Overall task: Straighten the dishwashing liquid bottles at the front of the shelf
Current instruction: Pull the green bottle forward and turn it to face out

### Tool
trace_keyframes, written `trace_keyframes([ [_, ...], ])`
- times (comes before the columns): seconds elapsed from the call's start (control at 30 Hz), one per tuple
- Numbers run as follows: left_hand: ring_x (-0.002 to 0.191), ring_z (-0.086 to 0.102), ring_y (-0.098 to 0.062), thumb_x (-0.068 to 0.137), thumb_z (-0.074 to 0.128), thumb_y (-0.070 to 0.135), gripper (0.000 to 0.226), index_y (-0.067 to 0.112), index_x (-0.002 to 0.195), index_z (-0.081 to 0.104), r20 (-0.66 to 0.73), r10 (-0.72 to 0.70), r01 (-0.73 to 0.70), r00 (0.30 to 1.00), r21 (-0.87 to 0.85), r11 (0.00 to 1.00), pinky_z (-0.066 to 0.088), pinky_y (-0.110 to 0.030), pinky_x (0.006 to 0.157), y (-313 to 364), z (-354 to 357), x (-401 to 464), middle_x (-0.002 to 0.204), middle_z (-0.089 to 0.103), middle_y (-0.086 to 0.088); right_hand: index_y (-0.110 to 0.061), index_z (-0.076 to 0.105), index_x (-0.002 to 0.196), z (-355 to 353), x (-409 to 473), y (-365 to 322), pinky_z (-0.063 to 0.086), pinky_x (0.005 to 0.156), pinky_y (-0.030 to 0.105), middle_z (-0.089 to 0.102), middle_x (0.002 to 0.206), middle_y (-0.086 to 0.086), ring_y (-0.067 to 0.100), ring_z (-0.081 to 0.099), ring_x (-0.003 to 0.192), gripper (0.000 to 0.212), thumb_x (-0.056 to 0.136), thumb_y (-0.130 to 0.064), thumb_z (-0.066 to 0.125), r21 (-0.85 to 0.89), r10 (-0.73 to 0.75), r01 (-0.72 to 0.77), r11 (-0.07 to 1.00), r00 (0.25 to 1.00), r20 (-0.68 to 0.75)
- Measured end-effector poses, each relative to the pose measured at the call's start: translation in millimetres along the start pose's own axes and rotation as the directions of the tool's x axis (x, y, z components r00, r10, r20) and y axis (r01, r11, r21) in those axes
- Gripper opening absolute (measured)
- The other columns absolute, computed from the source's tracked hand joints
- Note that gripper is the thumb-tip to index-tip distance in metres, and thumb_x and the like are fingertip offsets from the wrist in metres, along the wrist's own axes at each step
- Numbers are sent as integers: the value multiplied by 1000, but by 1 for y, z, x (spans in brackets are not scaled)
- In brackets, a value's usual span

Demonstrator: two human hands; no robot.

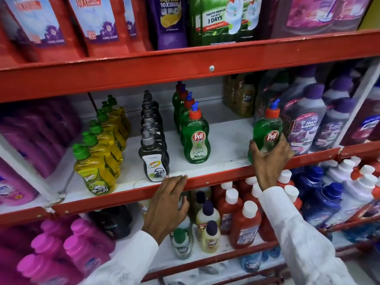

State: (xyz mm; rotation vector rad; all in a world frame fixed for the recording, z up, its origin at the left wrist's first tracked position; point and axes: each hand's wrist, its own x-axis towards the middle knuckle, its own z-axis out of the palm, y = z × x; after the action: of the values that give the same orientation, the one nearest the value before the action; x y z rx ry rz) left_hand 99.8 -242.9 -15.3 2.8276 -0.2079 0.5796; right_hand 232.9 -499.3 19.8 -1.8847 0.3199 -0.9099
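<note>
left hand (168,199) on shelf lip (216,182), right hand (269,155) gripping "pril" bottle (266,130)

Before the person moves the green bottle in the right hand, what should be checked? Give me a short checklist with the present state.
1. Right hand has a grip on the held Pril bottle: ok.
2. Bottle upright: not ok, it tilts.
3. Label faces front: ok.
4. Bare shelf between it and the Pril row: ok.
5. Left hand clear of bottles, resting on the shelf edge: ok.
6. Cap closed: cannot tell.
</note>
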Motion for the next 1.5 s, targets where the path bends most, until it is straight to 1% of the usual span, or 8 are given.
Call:
trace_keyframes([
  [0.17,142,40,-26,90,62,25,60,17,146,42,28,-50,51,998,-43,998,17,-31,118,-1,-3,-5,148,51,-4,-4,45,134,7,-21,-19,40,102,43,54,130,17,34,42,121,84,70,-44,80,39,-70,66,997,993,93],
  [0.33,147,32,-23,92,58,26,62,19,149,37,46,-54,58,997,-76,995,6,-26,120,0,-4,-5,154,43,-2,-7,44,131,35,-71,-50,31,96,24,52,124,11,23,42,115,87,66,-51,82,104,-165,143,984,954,250],
  [0.53,150,25,-19,93,56,27,64,22,152,32,60,-50,57,997,-131,990,11,-24,123,-4,-6,-7,158,35,2,-9,44,128,55,-97,-70,33,93,24,51,120,9,21,43,113,86,64,-49,84,96,-164,143,985,945,284],
  [0.77,127,53,-15,90,57,34,54,22,142,48,-21,-118,111,993,-211,971,40,-25,111,5,-10,8,145,52,3,-10,44,133,42,-79,-61,44,102,37,52,128,8,25,46,121,95,62,-58,84,89,-153,126,988,889,431],
  [0.97,120,57,-10,87,69,21,54,18,139,53,-45,-240,199,970,-426,882,37,-17,106,18,-12,34,135,62,0,-17,41,144,23,-44,-24,45,104,32,49,140,4,17,51,125,78,78,-23,81,190,-263,183,965,634,728],
  [1.07,115,62,-9,85,75,19,55,16,136,56,7,-265,233,964,-498,835,46,-19,101,20,-13,48,132,66,0,-16,51,137,25,-30,-19,51,96,25,64,124,-1,20,63,118,55,87,-12,72,211,-276,182,960,525,805],
  [1.23,99,71,-9,78,84,21,49,14,122,65,81,-294,282,952,-600,749,57,-29,93,22,-12,66,114,75,1,-17,62,125,28,-23,-14,54,93,27,73,116,-1,9,68,106,41,87,-18,74,259,-329,205,944,526,784],
  [1.5,83,70,1,82,80,13,35,16,114,67,52,-349,303,936,-629,716,56,-11,73,17,-5,69,94,73,11,-26,67,113,28,-24,-10,58,85,25,74,106,-13,1,69,100,37,79,-26,81,299,-307,104,949,527,793],
])
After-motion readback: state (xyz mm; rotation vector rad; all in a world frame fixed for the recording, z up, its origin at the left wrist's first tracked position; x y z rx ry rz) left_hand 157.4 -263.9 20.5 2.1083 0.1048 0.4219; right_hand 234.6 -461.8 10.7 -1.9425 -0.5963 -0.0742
